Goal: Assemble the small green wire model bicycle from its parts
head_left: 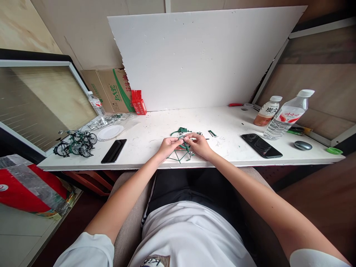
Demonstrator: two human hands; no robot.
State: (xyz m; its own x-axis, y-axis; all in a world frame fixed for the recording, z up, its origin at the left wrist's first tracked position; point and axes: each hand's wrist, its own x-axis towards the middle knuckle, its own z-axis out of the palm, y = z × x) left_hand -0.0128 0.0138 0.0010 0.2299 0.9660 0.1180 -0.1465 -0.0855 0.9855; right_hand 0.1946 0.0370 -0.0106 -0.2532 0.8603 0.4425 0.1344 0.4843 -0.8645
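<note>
White shirt (191, 233) and black trousers (191, 187) lie closest, below the front edge of the desk (150, 129). Left to right on it: small model bikes (75, 142) bunched together, a dark phone (114, 151), then the left hand (170, 144) and right hand (200, 144), fingertips close together, pinching a green bike part (183, 145) near the front edge. Loose green pieces (183, 130) sit just beyond. Farther right come another phone (261, 145), a brown drink bottle (266, 113), a clear bottle (289, 116) and a mouse (303, 145).

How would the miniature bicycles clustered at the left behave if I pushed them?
The miniature bicycles might snag on one another, being crowded together. Their thin, open build suggests little weight. Their spoked wheels could let them roll, if they turn freely.
</note>
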